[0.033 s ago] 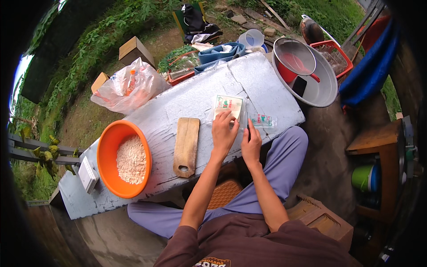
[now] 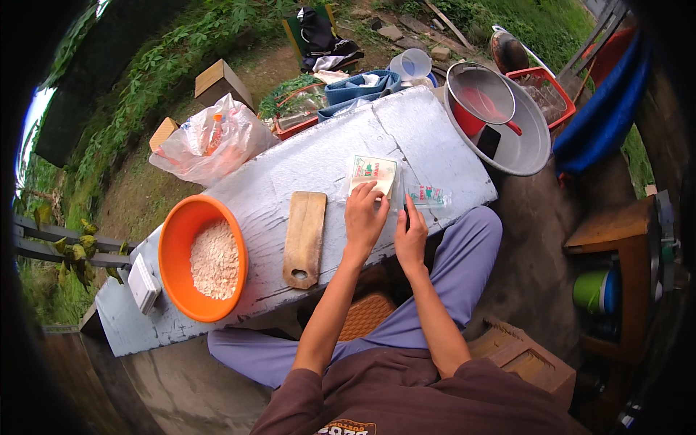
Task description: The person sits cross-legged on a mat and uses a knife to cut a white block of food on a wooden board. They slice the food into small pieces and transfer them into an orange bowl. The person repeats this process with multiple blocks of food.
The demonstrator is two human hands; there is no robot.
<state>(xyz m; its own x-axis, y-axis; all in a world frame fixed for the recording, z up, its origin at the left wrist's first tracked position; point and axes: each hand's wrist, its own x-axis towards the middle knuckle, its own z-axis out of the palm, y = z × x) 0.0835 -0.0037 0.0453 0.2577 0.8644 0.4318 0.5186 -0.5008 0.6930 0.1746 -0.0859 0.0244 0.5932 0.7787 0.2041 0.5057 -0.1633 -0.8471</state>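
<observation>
My left hand (image 2: 366,214) rests its fingertips on a cream printed paper label (image 2: 374,174) with green and red print. The label lies on clear plastic packaging on the table, and my left fingers are slightly bent over its lower edge. Just to the right, my right hand (image 2: 410,235) is closed around a thin dark tool (image 2: 406,203) that looks like a small blade; its exact kind is too small to tell. The tool's tip is beside a clear printed plastic bag (image 2: 429,196) lying flat.
Left of my hands lies a wooden board (image 2: 304,235) with a hole. An orange basin (image 2: 168,257) holds pale flakes, beside a white flat device (image 2: 144,284). A plastic bag (image 2: 239,145) sits at the table's far edge. A grey basin (image 2: 533,148) with a strainer (image 2: 471,83) and phone (image 2: 488,141) stands far right.
</observation>
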